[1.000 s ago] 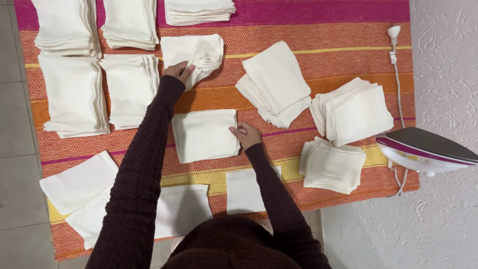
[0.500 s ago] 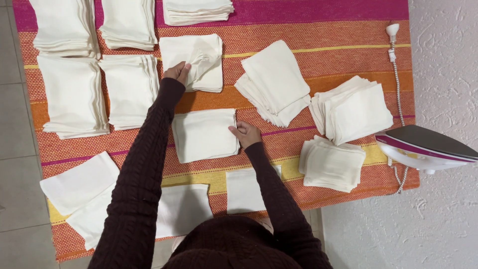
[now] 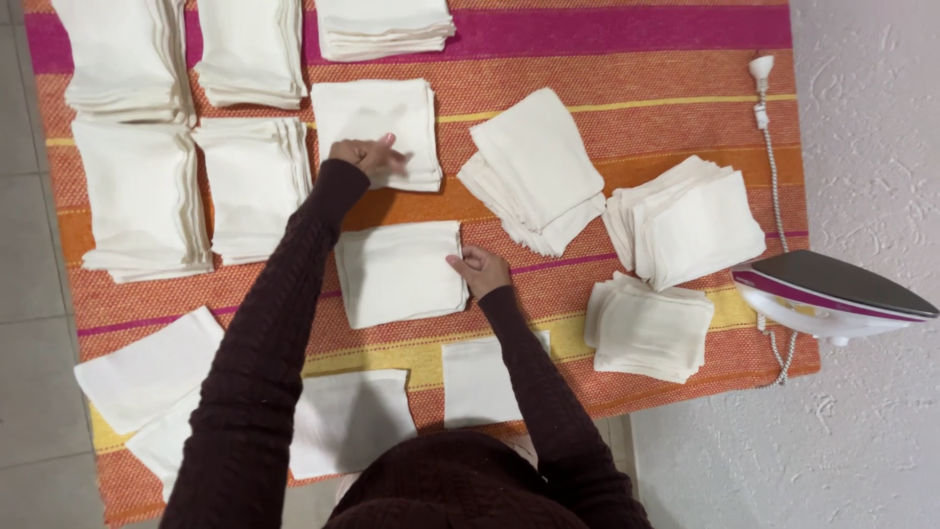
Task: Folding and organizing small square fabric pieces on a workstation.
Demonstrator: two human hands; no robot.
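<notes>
While the left hand (image 3: 370,155) lies flat on a folded stack (image 3: 377,132), right hand (image 3: 478,270) pinches the near-square folded cloth (image 3: 399,272).

I stand over a table covered by a woven cloth (image 3: 627,59) striped in orange, magenta and yellow. To my right a white, rough-textured wall (image 3: 871,127) runs alongside the table's edge. To my left the floor (image 3: 29,294) is laid in pale grey tiles with thin joints. The light is soft and even.
</notes>
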